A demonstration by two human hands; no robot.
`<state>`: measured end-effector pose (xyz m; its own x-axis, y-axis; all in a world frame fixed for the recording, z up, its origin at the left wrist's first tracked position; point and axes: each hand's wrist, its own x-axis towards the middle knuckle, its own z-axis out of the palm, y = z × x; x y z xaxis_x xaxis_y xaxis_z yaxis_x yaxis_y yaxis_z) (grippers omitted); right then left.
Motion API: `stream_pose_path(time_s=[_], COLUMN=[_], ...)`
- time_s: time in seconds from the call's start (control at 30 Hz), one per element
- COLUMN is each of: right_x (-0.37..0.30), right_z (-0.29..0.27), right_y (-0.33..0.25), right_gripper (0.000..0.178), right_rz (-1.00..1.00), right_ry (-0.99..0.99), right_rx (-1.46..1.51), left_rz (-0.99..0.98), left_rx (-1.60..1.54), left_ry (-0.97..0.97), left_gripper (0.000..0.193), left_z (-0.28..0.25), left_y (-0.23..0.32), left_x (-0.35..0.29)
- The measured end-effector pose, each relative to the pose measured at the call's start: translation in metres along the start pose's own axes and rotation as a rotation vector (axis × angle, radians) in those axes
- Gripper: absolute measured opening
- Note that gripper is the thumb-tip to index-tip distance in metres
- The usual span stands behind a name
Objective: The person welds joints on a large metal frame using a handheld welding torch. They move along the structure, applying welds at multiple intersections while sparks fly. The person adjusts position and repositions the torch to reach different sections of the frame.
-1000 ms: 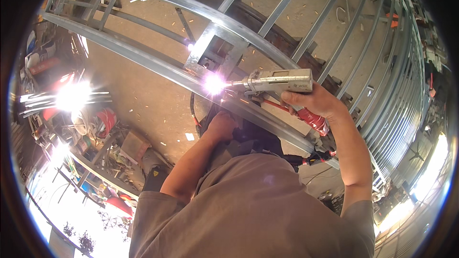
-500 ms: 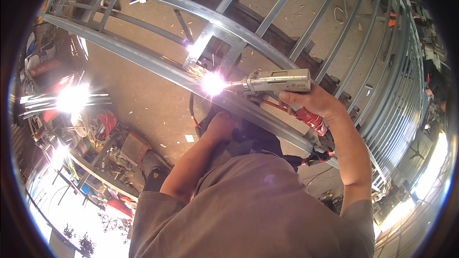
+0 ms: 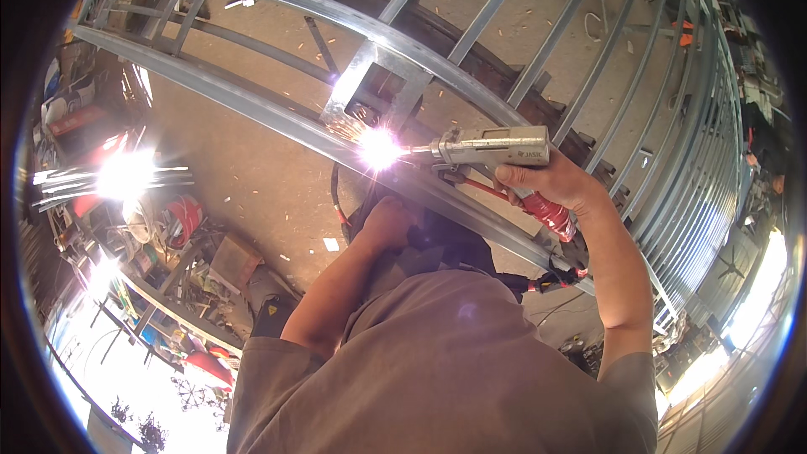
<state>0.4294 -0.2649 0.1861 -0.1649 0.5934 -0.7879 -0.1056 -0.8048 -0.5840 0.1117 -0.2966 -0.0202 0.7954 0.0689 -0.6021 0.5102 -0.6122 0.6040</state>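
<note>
My right hand [image 3: 551, 178] is wrapped round a welding gun [image 3: 496, 146] with a pale metal body and a red-taped lower part. Its thin nozzle points left, and a bright arc [image 3: 381, 150] burns at the tip, throwing sparks. The arc sits on a long metal rail [image 3: 252, 107], where a square metal plate with a cut-out [image 3: 351, 84] meets it. This plate bridges the rail and a parallel curved-looking bar [image 3: 336, 13]. My left hand [image 3: 391, 223] rests closed on my dark trousers below the rail; some of its fingers are hidden.
The barred metal frame [image 3: 580, 42] stretches across the far side and right. A dark beam [image 3: 496, 63] lies beneath it. A cable [image 3: 542, 283] trails beside my legs. At left are a cardboard box [image 3: 235, 261], red items and clutter. Debris dots the concrete floor [image 3: 227, 160].
The welding gun and its arc have shifted slightly to the right along the rail, with my right hand. My left hand stays in place.
</note>
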Motion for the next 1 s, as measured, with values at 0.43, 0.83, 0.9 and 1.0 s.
stream_pose_path(time_s=[0.43, 0.83, 0.9, 1.0], right_x=[-0.065, -0.262, -0.28, -0.298], right_z=[-0.013, -0.029, -0.04, -0.06], right_y=[0.035, 0.193, 0.228, 0.28], right_gripper=[0.061, 0.067, 0.067, 0.064], right_rz=[-0.082, -0.223, -0.22, -0.219], right_ry=[0.19, 1.096, 1.25, 1.488], right_rx=[0.097, 0.014, 0.028, -0.077], left_rz=[0.119, 0.185, 0.208, 0.248], left_rx=[0.078, -0.002, 0.042, 0.115], left_ry=[0.124, 0.075, 0.019, 0.002], left_gripper=[0.024, 0.027, 0.041, 0.031], left_z=[0.009, 0.015, 0.023, 0.039], left_y=[0.0, 0.035, 0.043, 0.051], left_x=[0.0, 0.06, 0.075, 0.101])
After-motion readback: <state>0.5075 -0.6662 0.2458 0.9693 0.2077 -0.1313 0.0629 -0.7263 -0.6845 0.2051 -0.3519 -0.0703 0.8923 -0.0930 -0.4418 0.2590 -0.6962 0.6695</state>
